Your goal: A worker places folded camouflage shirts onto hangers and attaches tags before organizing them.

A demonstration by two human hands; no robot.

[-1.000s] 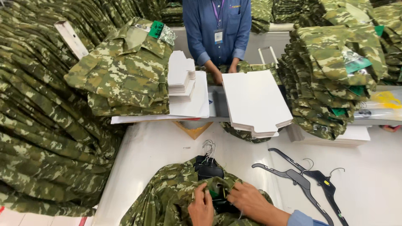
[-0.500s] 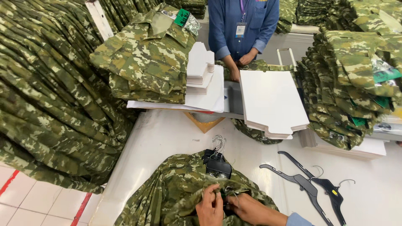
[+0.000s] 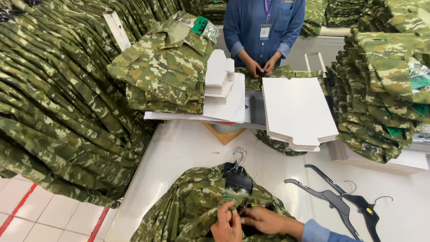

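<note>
Hundreds of camouflage garments (image 3: 58, 112) hang in a dense bank at the left, beside a folded stack (image 3: 165, 71) of the same cloth and a low pile of white card inserts (image 3: 219, 74). On the near edge of the white table (image 3: 179, 152) lies a camouflage shirt (image 3: 192, 210), on its black hanger (image 3: 237, 179) with the hook pointing away. The person's left hand (image 3: 227, 224) is curled, pinching the cloth just below the collar; the right hand (image 3: 264, 219), touching it fingertip to fingertip, is closed on the same spot. Judging by that grip, the work in hand is fine handling at the shirt's front opening, which calls for both hands close together and the cloth kept flat. Across the table a co-worker in blue (image 3: 264, 27) handles another garment next to a larger stack of cards (image 3: 298, 110). Spare black hangers (image 3: 340, 197) lie loose to the right, below more folded piles (image 3: 380, 98).
</note>
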